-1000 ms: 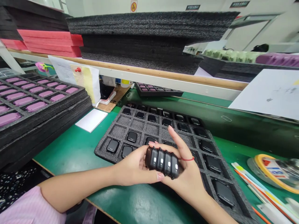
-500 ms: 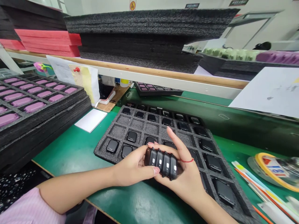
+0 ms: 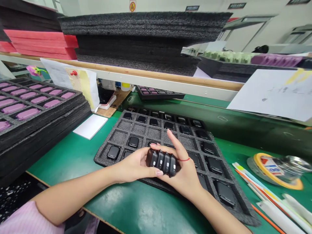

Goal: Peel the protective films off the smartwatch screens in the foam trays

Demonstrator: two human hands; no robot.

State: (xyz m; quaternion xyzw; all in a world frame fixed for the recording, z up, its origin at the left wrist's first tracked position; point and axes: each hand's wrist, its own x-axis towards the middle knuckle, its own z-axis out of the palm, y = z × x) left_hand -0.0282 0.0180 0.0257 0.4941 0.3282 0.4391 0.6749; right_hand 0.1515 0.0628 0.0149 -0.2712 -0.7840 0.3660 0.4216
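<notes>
Both my hands hold a row of several small black devices pressed side by side, just above the near edge of a dark foam tray. My left hand wraps the row's left end, thumb underneath. Cupping the row from the right and below is my right hand, its index finger pointing up and a red thread around one finger. The tray's pockets hold more black devices; some pockets in its left half are bare.
A stack of foam trays with pink parts stands at the left. A white pad lies on the green mat. Tape rolls and pens lie at the right. A shelf overhead carries black foam sheets and red foam sheets.
Both hands and the row of devices have drifted slightly left and away from me over the tray; the grip is unchanged. The camera view shifted a little.
</notes>
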